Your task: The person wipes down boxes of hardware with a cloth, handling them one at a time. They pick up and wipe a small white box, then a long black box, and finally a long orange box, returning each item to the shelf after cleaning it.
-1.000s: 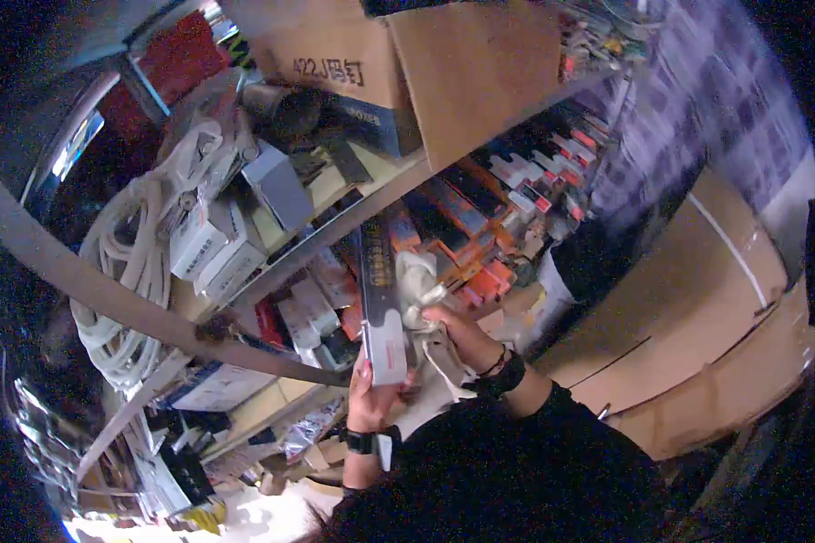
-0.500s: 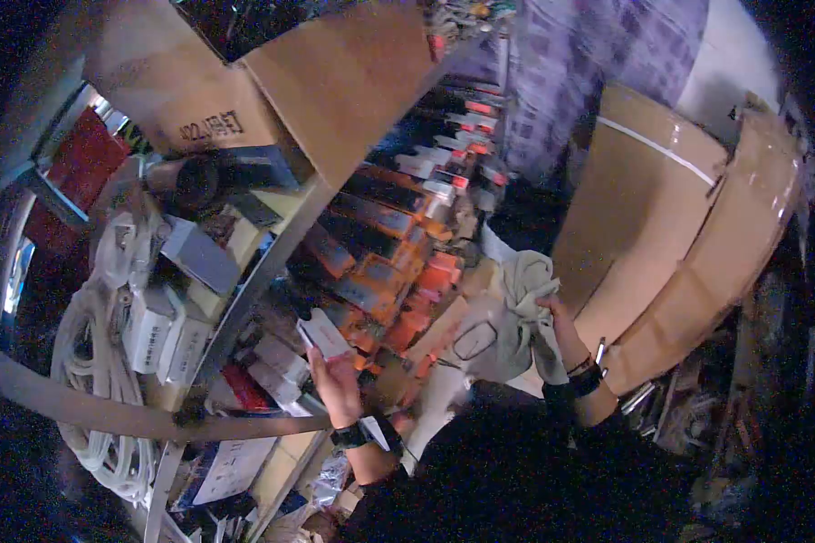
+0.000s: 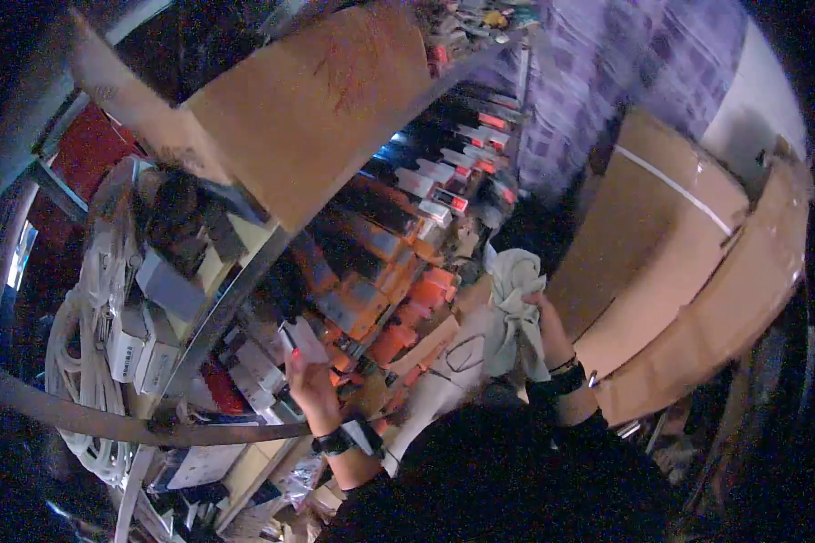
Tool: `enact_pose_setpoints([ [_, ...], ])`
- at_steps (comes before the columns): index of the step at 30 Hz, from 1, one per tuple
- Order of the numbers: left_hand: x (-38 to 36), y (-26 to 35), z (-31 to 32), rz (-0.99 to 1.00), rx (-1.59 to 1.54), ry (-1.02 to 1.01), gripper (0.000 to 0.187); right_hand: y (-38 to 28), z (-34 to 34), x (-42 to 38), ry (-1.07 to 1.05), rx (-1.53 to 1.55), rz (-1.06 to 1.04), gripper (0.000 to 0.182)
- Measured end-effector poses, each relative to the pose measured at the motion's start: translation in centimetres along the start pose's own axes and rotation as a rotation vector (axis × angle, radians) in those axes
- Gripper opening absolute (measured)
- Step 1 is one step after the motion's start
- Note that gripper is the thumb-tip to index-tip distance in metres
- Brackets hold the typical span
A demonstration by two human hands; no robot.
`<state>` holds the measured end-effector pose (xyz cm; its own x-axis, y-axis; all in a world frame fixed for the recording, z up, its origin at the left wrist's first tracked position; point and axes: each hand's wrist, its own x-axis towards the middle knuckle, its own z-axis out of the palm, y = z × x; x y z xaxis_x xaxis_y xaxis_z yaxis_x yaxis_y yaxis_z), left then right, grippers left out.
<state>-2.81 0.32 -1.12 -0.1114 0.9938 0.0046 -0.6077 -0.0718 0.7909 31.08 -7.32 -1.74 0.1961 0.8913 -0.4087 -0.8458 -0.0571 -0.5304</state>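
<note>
My left hand [image 3: 311,389] is closed around a small white box [image 3: 302,342], gripping it low down with the box's top end tilted up past the fingers. Orange-and-grey boxes [image 3: 358,303] lie just beyond it on the shelf. In my right hand [image 3: 547,328] is a crumpled pale grey-green cloth [image 3: 516,294], bunched in the fingers and hanging down. Beneath the cloth, a pale sheet with a dark loop drawn on it [image 3: 462,357] shows in part. Both wrists wear dark bands.
A large open cardboard box [image 3: 308,100] sits upper left. Coiled pale tubing [image 3: 81,353] hangs at the left by the shelf with small white boxes [image 3: 140,348]. Flattened cardboard [image 3: 670,244] leans at the right near a purple checked curtain [image 3: 598,81]. Red-orange boxes [image 3: 433,288] stand mid-shelf.
The view has turned a little, so the shelf and tubing sit further left. Both hands appear slightly left of before, still holding the white box and the cloth.
</note>
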Motion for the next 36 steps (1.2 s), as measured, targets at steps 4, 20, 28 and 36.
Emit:
enact_pose_setpoints([
  [4,-1.3,-0.1,1.5,0.040,-0.191,-0.031,0.036,-2.9,-1.7,3.0,-0.036,-0.129,-0.053,0.027],
  [20,1.5,-7.7,20.2,-0.017,-0.259,-0.152,0.045,-13.1,-7.8,9.2,-0.106,-0.157,0.126,0.029],
  [28,6.6,-13.4,28.4,-0.141,-0.235,-0.147,0.038,-14.6,-15.6,7.2,-0.037,-0.144,0.079,0.033],
  [36,15.1,-22.2,30.8,-0.114,-0.072,-0.304,0.048,-16.9,-13.6,6.5,-0.028,-0.110,-0.019,0.040],
])
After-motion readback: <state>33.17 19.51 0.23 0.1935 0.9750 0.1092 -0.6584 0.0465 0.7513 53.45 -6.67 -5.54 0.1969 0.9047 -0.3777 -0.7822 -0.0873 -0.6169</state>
